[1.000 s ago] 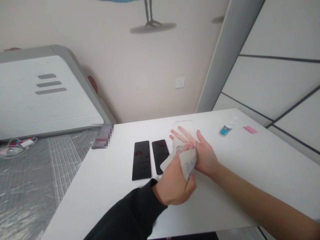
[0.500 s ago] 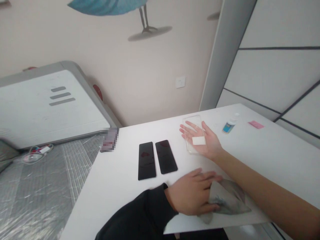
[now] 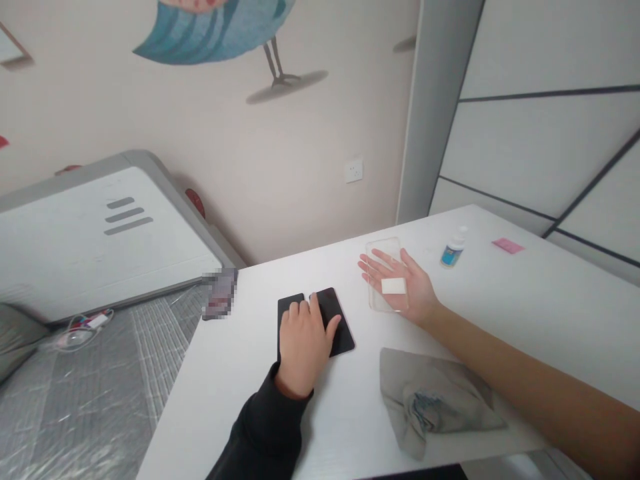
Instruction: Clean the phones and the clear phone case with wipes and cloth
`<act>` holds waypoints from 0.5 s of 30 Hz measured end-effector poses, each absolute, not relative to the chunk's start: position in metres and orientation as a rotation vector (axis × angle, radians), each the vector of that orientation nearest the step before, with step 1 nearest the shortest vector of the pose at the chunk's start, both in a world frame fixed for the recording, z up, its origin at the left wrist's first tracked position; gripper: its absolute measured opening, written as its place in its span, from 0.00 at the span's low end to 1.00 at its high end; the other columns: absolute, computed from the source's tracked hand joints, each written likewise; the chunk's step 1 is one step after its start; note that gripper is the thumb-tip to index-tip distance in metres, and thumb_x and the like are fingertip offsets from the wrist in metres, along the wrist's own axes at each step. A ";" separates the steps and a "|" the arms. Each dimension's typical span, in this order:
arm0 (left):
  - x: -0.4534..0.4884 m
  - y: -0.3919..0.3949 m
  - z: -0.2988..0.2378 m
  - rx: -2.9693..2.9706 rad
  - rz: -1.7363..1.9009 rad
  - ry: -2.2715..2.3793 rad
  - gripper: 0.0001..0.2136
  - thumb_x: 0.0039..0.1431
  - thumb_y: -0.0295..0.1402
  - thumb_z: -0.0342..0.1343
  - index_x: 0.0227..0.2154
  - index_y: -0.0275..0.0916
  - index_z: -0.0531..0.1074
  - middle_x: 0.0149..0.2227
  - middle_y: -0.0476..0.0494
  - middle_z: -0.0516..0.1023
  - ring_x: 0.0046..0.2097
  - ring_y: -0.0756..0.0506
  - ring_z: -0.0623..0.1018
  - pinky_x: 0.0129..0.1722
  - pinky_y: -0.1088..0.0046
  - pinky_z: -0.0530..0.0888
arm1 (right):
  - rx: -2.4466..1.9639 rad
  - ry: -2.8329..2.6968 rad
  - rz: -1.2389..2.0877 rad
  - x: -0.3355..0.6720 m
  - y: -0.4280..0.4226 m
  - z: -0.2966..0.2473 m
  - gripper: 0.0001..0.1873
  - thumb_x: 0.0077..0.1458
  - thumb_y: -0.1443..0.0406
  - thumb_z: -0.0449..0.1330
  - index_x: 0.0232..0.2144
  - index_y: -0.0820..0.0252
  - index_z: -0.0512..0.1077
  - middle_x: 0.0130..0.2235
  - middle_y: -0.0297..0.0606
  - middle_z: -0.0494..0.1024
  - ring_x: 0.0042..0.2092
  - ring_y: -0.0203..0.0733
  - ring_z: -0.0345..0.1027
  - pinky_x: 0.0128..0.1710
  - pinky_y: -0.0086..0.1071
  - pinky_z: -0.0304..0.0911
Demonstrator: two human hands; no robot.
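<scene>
My left hand (image 3: 303,347), in a black sleeve, lies flat across two black smartphones, resting on the left phone (image 3: 287,319) and the right phone (image 3: 340,331). My right hand (image 3: 403,283) is palm up with its fingers spread. A clear phone case (image 3: 384,275) lies on it, and the fingers show through the plastic. A small white pad (image 3: 393,286) sits over the palm. A crumpled grey cloth (image 3: 430,400) lies on the table below my right forearm, touched by neither hand.
The white table (image 3: 240,413) has a small blue-labelled bottle (image 3: 453,250) and a pink pad (image 3: 508,246) at its far right. A pixelated object (image 3: 219,294) sits at the far left corner. Beyond the left edge, plastic sheeting covers the floor.
My left hand has let go of the grey cloth and moved left onto the phones. The cloth stays on the table. My right hand and the case have barely moved.
</scene>
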State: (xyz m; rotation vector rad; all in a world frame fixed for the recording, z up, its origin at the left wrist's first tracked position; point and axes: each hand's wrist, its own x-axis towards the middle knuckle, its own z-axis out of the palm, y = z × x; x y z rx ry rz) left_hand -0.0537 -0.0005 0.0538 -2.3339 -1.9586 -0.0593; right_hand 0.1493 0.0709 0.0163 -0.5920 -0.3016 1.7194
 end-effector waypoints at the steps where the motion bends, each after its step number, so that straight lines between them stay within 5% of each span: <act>1: -0.055 0.000 0.051 -2.299 -0.001 -1.953 0.29 0.70 0.46 0.48 0.60 0.23 0.67 0.48 0.23 0.78 0.51 0.28 0.75 0.49 0.50 0.71 | -0.580 -0.303 1.729 0.150 0.071 0.016 0.23 0.70 0.55 0.48 0.59 0.59 0.67 0.49 0.49 0.83 0.52 0.48 0.78 0.48 0.41 0.75; 7: -0.044 -0.003 0.039 -2.345 0.044 -1.884 0.40 0.66 0.56 0.48 0.66 0.22 0.60 0.50 0.21 0.76 0.51 0.26 0.73 0.51 0.48 0.68 | -0.593 -0.338 1.763 0.142 0.065 0.018 0.21 0.70 0.55 0.49 0.53 0.60 0.72 0.52 0.50 0.81 0.51 0.48 0.78 0.50 0.39 0.73; 15: -0.022 -0.004 0.042 -2.343 0.019 -2.061 0.37 0.64 0.45 0.55 0.68 0.22 0.55 0.52 0.22 0.74 0.54 0.28 0.74 0.50 0.51 0.73 | -0.701 -0.321 1.727 0.135 0.065 0.011 0.16 0.70 0.56 0.51 0.49 0.57 0.74 0.48 0.44 0.83 0.51 0.44 0.78 0.50 0.36 0.73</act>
